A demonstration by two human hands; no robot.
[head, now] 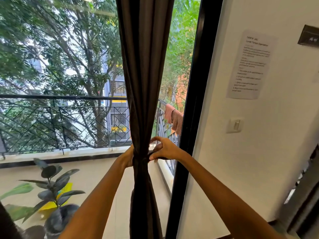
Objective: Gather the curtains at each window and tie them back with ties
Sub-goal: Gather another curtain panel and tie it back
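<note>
Dark curtain (145, 83) between left hand (128, 156), right hand (164, 150)

curtain (146, 83) before window (60, 66), plant (51, 183) lower left, paper (250, 64) right

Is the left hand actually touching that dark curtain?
Touching. The head view shows the left hand pressed against the left side of the gathered curtain at its cinched waist, with its fingers passing behind the fabric and no gap between them.
</note>
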